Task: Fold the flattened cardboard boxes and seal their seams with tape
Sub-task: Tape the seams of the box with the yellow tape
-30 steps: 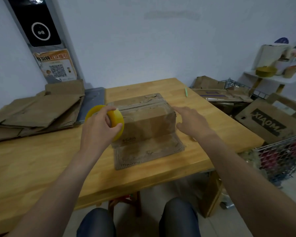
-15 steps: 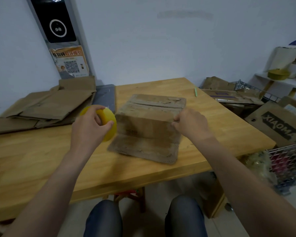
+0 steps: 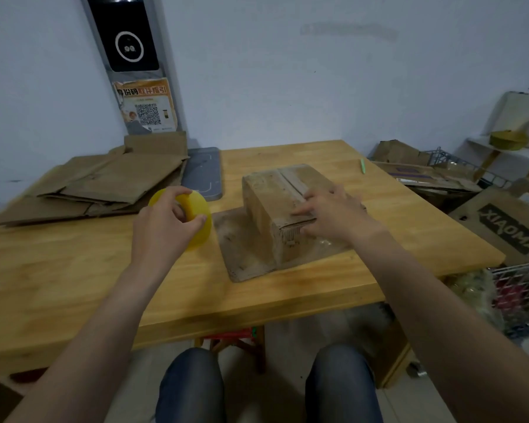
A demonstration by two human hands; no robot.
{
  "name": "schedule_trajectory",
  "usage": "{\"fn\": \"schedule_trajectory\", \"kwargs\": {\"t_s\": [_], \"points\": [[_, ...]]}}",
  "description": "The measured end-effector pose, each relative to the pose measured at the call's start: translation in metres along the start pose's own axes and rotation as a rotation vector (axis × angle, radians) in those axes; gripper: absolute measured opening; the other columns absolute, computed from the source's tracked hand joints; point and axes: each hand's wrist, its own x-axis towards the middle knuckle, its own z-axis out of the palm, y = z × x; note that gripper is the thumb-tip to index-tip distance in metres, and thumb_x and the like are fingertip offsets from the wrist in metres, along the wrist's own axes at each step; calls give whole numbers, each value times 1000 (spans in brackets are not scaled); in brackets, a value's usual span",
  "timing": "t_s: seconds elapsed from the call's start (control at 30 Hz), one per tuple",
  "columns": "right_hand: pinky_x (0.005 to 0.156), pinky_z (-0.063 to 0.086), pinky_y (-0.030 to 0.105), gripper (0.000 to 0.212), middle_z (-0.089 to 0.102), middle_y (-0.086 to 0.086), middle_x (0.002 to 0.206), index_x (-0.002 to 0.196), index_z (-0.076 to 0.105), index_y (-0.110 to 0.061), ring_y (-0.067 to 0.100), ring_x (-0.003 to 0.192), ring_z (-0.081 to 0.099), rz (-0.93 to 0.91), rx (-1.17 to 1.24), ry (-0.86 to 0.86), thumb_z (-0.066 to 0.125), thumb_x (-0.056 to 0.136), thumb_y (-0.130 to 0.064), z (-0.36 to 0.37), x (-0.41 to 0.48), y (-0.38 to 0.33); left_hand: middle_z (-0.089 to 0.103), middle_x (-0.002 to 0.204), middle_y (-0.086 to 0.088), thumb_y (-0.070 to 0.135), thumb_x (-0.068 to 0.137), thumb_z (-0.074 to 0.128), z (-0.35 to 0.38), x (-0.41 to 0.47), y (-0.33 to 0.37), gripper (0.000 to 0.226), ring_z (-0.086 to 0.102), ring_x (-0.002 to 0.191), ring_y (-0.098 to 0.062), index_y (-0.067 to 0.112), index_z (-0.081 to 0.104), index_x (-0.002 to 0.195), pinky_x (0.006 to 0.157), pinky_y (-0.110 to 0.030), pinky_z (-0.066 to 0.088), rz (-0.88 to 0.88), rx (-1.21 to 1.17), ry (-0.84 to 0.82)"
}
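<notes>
A folded brown cardboard box [image 3: 275,203] stands in the middle of the wooden table [image 3: 74,270], its top flaps meeting in a seam that runs away from me. One flap lies flat on the table at the box's near left side. My right hand [image 3: 330,212] rests on the box's top near corner, fingers spread across the seam and thumb on the front face. My left hand [image 3: 165,227] grips a yellow roll of tape [image 3: 200,221], held just above the table to the left of the box.
A pile of flattened cardboard boxes [image 3: 98,184] lies at the table's back left beside a grey flat device [image 3: 203,175]. A green pen [image 3: 362,165] lies at the back right. More cardboard [image 3: 507,227] and a wire basket [image 3: 522,294] stand beyond the right table edge.
The box has been turned so a corner faces me and its seam runs away. My right hand went from the box's side onto its top. My left hand with the tape stayed left of the box.
</notes>
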Motion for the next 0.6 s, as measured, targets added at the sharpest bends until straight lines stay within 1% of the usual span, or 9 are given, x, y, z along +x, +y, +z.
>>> {"fn": "schedule_trajectory", "kwargs": {"t_s": [0.07, 0.1, 0.17, 0.23, 0.27, 0.37, 0.43, 0.53, 0.6], "points": [[113, 22, 54, 47, 47, -15, 150, 140, 57, -47, 31, 142, 27, 26, 122, -21, 69, 94, -42, 10, 6, 0, 64, 72, 10, 32, 81, 84, 3, 1, -3, 47, 62, 70, -11, 28, 64, 122, 67, -39, 52, 4, -12, -15], [113, 23, 55, 48, 49, -15, 149, 141, 56, -46, 32, 143, 29, 25, 153, 2, 69, 95, -41, 16, 9, -1, 64, 72, 10, 32, 81, 84, 4, 1, -4, 47, 62, 70, -10, 29, 64, 122, 66, -38, 52, 6, -18, -22], [113, 31, 55, 48, 56, -12, 144, 140, 57, -46, 36, 138, 33, 38, 148, 47, 69, 94, -43, 27, 17, -6, 64, 72, 10, 32, 80, 84, 7, 3, -6, 47, 62, 70, -9, 29, 63, 122, 63, -37, 51, 9, -26, -34], [107, 36, 58, 46, 62, -9, 138, 137, 58, -49, 35, 135, 34, 88, 99, 97, 68, 92, -50, 36, 24, -17, 64, 72, 10, 33, 80, 84, 9, 5, -7, 46, 62, 70, -8, 30, 63, 122, 61, -35, 48, 4, -28, -34], [104, 36, 59, 46, 65, -7, 133, 136, 58, -51, 32, 134, 34, 105, 56, 136, 66, 91, -56, 40, 27, -24, 64, 71, 10, 33, 80, 84, 9, 6, -7, 46, 61, 69, -6, 30, 63, 121, 60, -33, 46, -3, -27, -26], [99, 29, 51, 46, 69, -3, 119, 129, 63, -51, 27, 130, 38, 123, -13, 247, 65, 86, -67, 46, 32, -48, 63, 70, 10, 32, 80, 83, 4, 10, -10, 45, 60, 68, -4, 29, 64, 121, 58, -31, 41, -28, -19, -1], [99, 31, 48, 48, 72, -4, 114, 126, 66, -50, 27, 128, 41, 128, -4, 278, 65, 82, -71, 47, 35, -59, 63, 70, 9, 33, 81, 83, 0, 10, -12, 45, 59, 69, -4, 29, 64, 121, 57, -29, 40, -40, -24, -3], [100, 29, 52, 51, 71, -3, 116, 127, 64, -51, 30, 130, 39, 159, -65, 255, 62, 82, -75, 45, 34, -68, 64, 70, 9, 34, 80, 83, -4, 9, -14, 45, 60, 69, -4, 30, 64, 121, 57, -24, 40, -32, -35, -20], [107, 21, 60, 51, 68, 0, 126, 129, 63, -51, 34, 139, 31, 182, -124, 214, 60, 84, -74, 43, 31, -70, 65, 71, 9, 35, 79, 84, -7, 7, -12, 46, 61, 69, -5, 30, 65, 121, 58, -25, 41, -22, -46, -39]]}}
